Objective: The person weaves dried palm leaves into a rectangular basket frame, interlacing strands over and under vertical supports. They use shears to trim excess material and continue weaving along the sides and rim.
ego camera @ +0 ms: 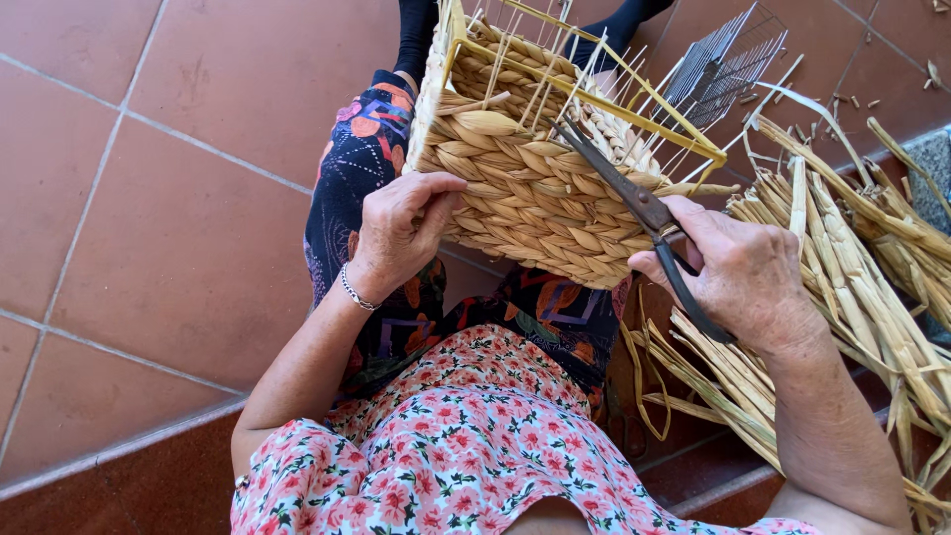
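A half-woven straw basket on a yellow wire frame rests tilted on my lap. My left hand grips the basket's lower left corner; a thin bracelet circles that wrist. My right hand is closed around the dark handles of a pair of old metal scissors. The blades lie across the woven side and point up toward the basket's rim, tips near the bare wire uprights.
A heap of dried straw leaves lies at my right on the step. A bare wire frame stands behind the basket. Terracotta floor tiles spread to the left. Loose straw bits scatter at the top right.
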Demonstrator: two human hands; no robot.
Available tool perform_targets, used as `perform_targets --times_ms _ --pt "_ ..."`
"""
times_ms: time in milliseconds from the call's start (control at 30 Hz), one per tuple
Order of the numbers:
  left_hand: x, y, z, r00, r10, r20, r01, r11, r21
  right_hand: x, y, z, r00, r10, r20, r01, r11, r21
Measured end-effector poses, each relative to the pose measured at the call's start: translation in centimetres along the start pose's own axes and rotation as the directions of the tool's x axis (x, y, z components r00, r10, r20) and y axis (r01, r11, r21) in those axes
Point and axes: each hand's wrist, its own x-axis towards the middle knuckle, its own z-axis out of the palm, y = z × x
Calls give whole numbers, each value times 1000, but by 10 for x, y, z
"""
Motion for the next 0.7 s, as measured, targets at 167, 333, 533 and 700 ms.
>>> perform_targets --times_ms 167,333,533,700 --pt "1 -3 -4 1000 -2 17 2 1000 -25 8 -20 -29 983 86 164 -59 985 -163" --pt "2 -6 -7 1000 24 5 -24 999 -25 33 -39 -55 924 208 320 -107 946 -305" --pt "2 -6 -8 999 40 -1 -40 997 -65 84 -53 -65 825 291 485 -77 908 -413" --pt "2 -6 -11 999 34 -1 -34 997 -76 91 -53 -59 797 283 533 -71 921 -383"
